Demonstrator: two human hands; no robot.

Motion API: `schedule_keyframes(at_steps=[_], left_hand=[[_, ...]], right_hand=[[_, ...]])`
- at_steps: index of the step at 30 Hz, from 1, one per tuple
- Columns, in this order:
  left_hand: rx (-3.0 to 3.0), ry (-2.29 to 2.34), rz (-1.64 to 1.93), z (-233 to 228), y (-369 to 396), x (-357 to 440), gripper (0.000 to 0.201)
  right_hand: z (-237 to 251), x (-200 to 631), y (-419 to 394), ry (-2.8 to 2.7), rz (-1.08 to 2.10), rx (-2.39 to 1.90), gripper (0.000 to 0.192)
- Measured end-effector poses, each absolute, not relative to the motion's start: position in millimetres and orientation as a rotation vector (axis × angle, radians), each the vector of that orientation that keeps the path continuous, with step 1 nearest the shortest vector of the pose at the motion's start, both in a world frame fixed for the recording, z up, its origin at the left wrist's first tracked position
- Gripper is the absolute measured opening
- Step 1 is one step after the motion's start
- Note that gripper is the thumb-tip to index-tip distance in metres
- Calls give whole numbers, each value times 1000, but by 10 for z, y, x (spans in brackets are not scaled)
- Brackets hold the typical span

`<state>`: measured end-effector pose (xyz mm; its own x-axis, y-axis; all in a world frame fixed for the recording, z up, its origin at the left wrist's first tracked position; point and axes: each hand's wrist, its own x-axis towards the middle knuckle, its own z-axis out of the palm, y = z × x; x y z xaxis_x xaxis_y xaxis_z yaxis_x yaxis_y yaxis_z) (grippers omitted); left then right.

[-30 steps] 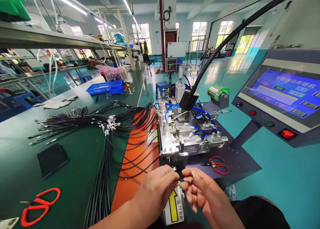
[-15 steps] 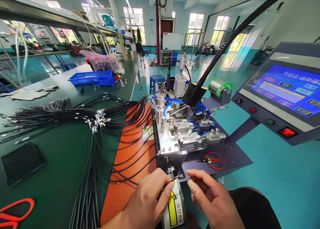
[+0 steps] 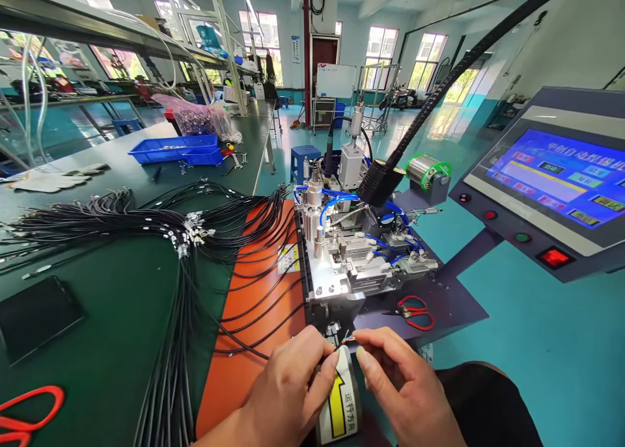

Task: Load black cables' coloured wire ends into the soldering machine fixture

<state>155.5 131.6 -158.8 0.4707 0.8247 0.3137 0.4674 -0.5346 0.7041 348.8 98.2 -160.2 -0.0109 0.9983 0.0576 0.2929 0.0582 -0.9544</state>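
Observation:
My left hand (image 3: 297, 382) is closed, its thumb and forefinger pinching a black cable near its stripped end. Thin coloured wires (image 3: 348, 338) fan out of that end, just past the fingertips. My right hand (image 3: 403, 382) is at the right of the wires, its forefinger tip at them and the thumb a little apart below. Under both hands is a curved white label (image 3: 349, 395) with a yellow arrow. Just beyond them stands a metal bench machine (image 3: 361, 265) with blue air tubes, and several black cables (image 3: 263, 297) run to its left side over an orange mat.
A large bundle of black cables (image 3: 170, 343) lies on the green table at left, beside a dark flat tablet-like object (image 3: 41, 317) and red-handled scissors (image 3: 34, 411). Red-handled snips (image 3: 415, 313) lie right of the machine. A control screen (image 3: 561, 180) stands at right, a solder spool (image 3: 428, 170) behind.
My right hand has moved left and slightly up, bringing its forefinger to the coloured wires. My left hand keeps its pinch on the cable. The camera view has shifted slightly.

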Motion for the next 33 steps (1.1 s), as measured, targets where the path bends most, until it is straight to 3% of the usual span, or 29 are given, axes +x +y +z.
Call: schedule_keyframes(at_steps=[5,15,20,28,33], left_hand=[[2227,1085,878,-1598,1311,1557,12],[2310,1118,855,-1630,1295,1559,15],[2308,1104,871,-1654,1290,1552,16],[2265,1091,884,-1664,1293,1550,14],[2277,1091,868,-1645,1283,1542,13]], right_hand=[[-1578,3492,959,-1685,743,-1358,19],[-1646,3513,922,-1933,258,-1199,28],[-1667,3420,941,-1739,465,-1276,10],[-1757,3213,923,-1583,553,-1380,21],[-1729,3447,1058,-1254,1036,-1505,31]])
